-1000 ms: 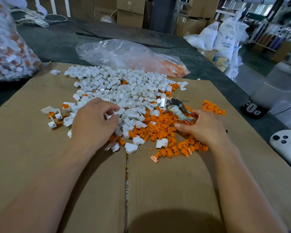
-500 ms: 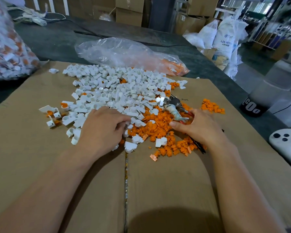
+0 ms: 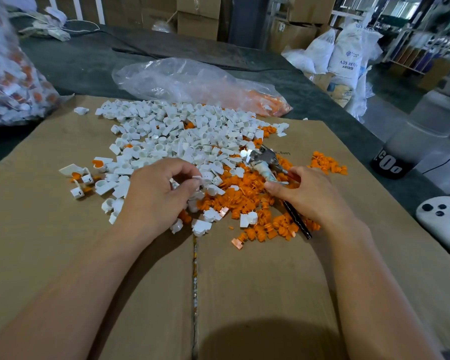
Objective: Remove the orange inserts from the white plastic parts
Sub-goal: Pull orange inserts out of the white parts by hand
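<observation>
On the cardboard (image 3: 244,281), the left hand (image 3: 153,201) sits at the near edge of the pile of white parts (image 3: 182,133), its grip pinched on 1 white part (image 3: 196,178). Just right of that pile, the right hand (image 3: 309,196) has its grip clamped round the pliers (image 3: 264,162), over the orange inserts (image 3: 247,198) heaped against the pile's near-right edge.

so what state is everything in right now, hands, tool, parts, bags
left hand, fingers curled, pinching a small white plastic part
right hand, gripping metal pliers, whose head is over the pile
heap of white plastic parts, loose on the flat brown cardboard
orange plastic inserts, already out, scattered loose
clear plastic bag, crumpled, lying flat, orange pieces inside
second clear bag at left, stuffed with white and orange parts
</observation>
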